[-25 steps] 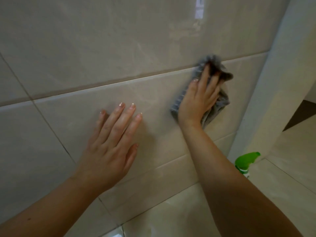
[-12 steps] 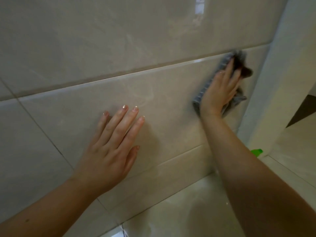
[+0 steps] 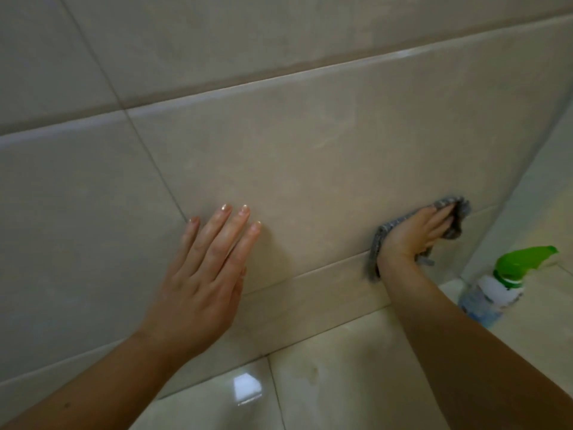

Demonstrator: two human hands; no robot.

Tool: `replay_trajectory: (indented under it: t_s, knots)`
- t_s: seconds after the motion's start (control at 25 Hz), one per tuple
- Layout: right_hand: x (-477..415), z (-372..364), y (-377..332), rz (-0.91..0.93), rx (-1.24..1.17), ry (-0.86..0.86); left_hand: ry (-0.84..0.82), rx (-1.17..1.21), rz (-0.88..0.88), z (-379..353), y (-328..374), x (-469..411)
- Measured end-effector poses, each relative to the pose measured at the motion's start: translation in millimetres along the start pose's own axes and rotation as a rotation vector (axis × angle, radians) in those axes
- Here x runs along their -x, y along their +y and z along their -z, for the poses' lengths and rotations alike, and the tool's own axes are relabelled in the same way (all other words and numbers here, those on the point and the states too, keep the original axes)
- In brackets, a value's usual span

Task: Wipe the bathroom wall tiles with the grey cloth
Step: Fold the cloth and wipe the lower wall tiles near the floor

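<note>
Reference landmark: the large beige wall tile [image 3: 310, 156] at the centre of the view.

1. Left hand [image 3: 204, 274]: lay flat on the lower left part of the tile. The four fingers were straight and slightly spread, and the thumb was tucked along the palm edge. The hand held nothing. Its wrist crossed the narrow tile strip [image 3: 310, 293] directly below the large tile.

2. Right hand [image 3: 412, 234]: lay at the lower right corner of the tile, palm toward the wall. The fingers were extended and close together, pressing the grey cloth [image 3: 376, 243] against the surface. They were not curled round it.

3. Grey cloth: trapped between the right hand and the wall at the tile's lower right corner. One edge hung below the heel of the hand across the grout joint onto the narrow strip. A bunched part showed beyond the fingertips.

4. Spray bottle [image 3: 502, 283]: had a green trigger head and a pale body. It stood on the glossy floor [image 3: 341, 383], below and right of the tile's lower right corner, apart from the cloth.
</note>
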State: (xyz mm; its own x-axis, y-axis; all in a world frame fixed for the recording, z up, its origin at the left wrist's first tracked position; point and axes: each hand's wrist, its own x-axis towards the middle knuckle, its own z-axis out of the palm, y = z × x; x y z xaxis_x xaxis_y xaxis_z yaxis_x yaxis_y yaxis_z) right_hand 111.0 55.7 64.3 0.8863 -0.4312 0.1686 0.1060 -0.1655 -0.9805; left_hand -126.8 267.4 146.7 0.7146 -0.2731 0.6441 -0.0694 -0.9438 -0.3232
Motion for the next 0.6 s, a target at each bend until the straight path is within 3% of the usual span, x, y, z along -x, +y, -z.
replay_trajectory:
  t_s: [0.12, 0.28, 0.48, 0.6]
  knots:
    - [44, -21, -4, -0.084, 0.029, -0.027, -0.034, -0.013, 0.034, 9, -10, 30]
    - [110, -50, -40, -0.181, -0.068, 0.095, -0.073, -0.014, 0.083, 23, -24, 72]
    - [187, -72, -54, -0.073, -0.139, -0.04, -0.162, -0.001, 0.116, 34, -38, 114]
    - [239, -87, -43, 0.211, -0.023, -0.11, -0.194, -0.019, 0.105, 36, -40, 122]
